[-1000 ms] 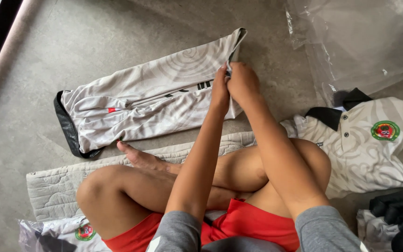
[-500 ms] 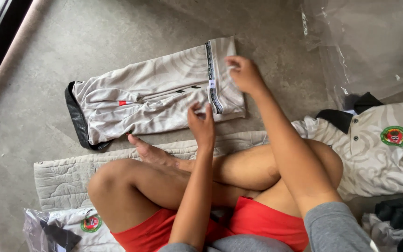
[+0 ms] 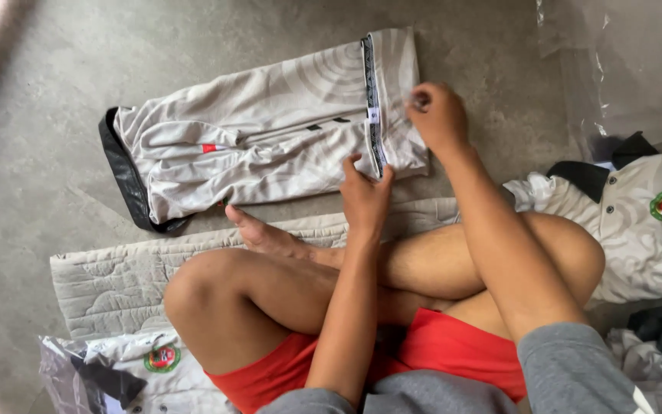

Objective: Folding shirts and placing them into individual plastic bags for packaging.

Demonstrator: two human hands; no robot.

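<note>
A pale grey patterned shirt (image 3: 270, 130) with a black collar lies flat on the concrete floor in front of me, folded lengthways, its hem end turned over at the right. My left hand (image 3: 365, 195) presses on the near edge of that folded hem end, fingers pinching the cloth. My right hand (image 3: 438, 115) grips the far right edge of the same fold. I sit cross-legged in red shorts, with my bare foot (image 3: 262, 234) just below the shirt.
A quilted pale mat (image 3: 109, 284) lies under my legs. Another patterned shirt with a round badge (image 3: 645, 222) lies at the right. A bagged shirt (image 3: 132, 368) sits at the lower left. Clear plastic bags (image 3: 622, 61) lie at the upper right.
The shirt's right end has been folded over to the left. My left hand came down from the far edge to the near edge; my right hand stayed at the fold.
</note>
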